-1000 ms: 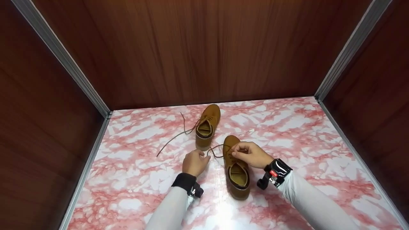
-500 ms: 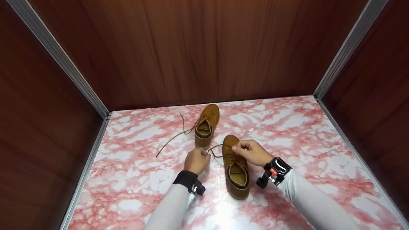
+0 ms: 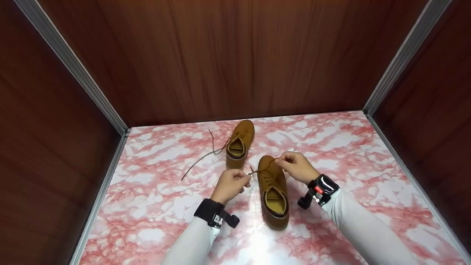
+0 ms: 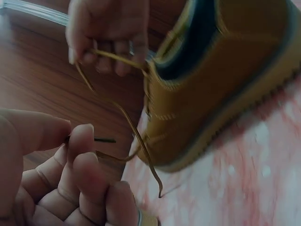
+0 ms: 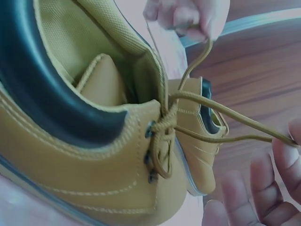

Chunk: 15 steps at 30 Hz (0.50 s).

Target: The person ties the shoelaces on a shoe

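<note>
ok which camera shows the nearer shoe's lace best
The right wrist view: the lace is large there, its turns clear beside the eyelets. The left wrist view shows it hanging in curves, its turns mostly hidden; the head view shows it thin, running between the left hand and right hand.

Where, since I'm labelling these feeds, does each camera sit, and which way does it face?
Head: worn on the head, facing forward and down at the nearer shoe and farther shoe; the left hand, right hand and both sleeves show.
Left wrist: worn on that wrist, facing the left hand pinching the lace; the right hand shows at the top.
Right wrist: worn on that wrist, facing the nearer shoe close up; the right hand shows lower right, the left at the top.
Both wrist views share the nearer shoe, lace and both hands.
</note>
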Motion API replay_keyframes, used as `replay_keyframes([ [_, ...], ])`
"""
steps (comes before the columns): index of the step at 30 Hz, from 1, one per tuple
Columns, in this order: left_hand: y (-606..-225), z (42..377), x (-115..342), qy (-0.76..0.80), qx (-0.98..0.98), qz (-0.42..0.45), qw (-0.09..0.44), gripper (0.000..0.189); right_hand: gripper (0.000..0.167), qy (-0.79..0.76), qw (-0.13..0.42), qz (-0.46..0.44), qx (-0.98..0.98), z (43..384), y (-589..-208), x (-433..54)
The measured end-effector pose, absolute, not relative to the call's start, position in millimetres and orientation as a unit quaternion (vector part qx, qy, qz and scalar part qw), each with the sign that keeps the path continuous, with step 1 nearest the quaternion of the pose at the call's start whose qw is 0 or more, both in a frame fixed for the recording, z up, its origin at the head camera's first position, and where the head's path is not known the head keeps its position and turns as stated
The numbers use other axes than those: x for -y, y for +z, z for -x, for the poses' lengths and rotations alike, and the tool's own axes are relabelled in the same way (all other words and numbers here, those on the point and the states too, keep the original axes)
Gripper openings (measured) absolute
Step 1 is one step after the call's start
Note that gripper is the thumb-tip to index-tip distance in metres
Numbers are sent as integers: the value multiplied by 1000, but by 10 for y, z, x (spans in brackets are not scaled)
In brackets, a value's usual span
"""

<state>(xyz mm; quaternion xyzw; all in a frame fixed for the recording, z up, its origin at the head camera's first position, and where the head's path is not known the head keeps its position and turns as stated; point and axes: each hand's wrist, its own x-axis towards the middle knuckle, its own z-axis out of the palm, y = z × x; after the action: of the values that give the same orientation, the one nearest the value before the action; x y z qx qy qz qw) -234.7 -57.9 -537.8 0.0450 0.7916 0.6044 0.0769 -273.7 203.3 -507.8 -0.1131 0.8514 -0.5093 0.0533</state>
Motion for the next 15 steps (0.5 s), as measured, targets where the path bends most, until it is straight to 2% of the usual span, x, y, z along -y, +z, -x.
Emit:
replay_keyframes([
  [6, -5306, 2293, 470, 674, -727, -52, 125, 16, 23, -489, 63, 97, -865, 2759, -5019, -2079],
  [11, -5293, 2239, 282, 698, -703, -48, 126, 16, 23, -471, 72, 107, -873, 2778, -4976, -2096],
  [15, -5281, 2209, 102, 637, -751, -118, 125, 19, 23, -460, 72, 123, -877, 2788, -4935, -2113],
])
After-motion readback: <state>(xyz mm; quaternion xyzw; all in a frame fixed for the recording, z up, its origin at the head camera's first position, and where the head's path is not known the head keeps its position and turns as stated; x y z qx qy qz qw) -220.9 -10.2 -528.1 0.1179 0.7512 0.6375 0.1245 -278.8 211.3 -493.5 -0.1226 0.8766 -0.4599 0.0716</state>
